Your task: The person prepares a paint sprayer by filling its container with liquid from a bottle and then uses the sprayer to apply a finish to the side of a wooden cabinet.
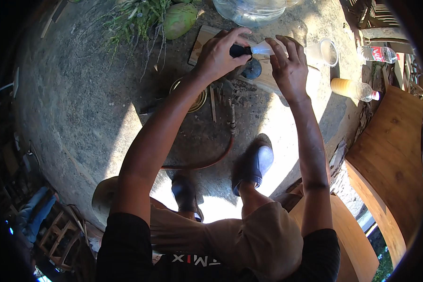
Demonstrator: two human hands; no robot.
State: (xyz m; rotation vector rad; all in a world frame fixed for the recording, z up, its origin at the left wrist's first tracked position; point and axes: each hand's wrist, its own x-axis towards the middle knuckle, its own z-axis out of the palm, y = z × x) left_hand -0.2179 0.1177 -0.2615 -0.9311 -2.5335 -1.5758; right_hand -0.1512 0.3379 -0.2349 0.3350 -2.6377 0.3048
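Observation:
My left hand (218, 54) grips a small black piece (240, 50) between thumb and fingers. Its narrow end meets the tip of a translucent, whitish cone-shaped piece (262, 48), which my right hand (289, 66) holds with bent fingers. Whether the two pieces are joined, I cannot tell. Below them a wooden board (207, 38) lies on the ground, and a dark round object (252, 69) sits close under my hands. A clear plastic cup (328, 52) is just right of my right hand, partly hidden by it.
Green coconuts (180, 21) with stalks and a large clear container (249, 13) stand at the far side. Two plastic bottles (355, 89) (378, 54) lie at the right. A gold-rimmed tin (198, 101) and a hose (231, 141) are near my feet. Wooden planks (385, 141) border the right.

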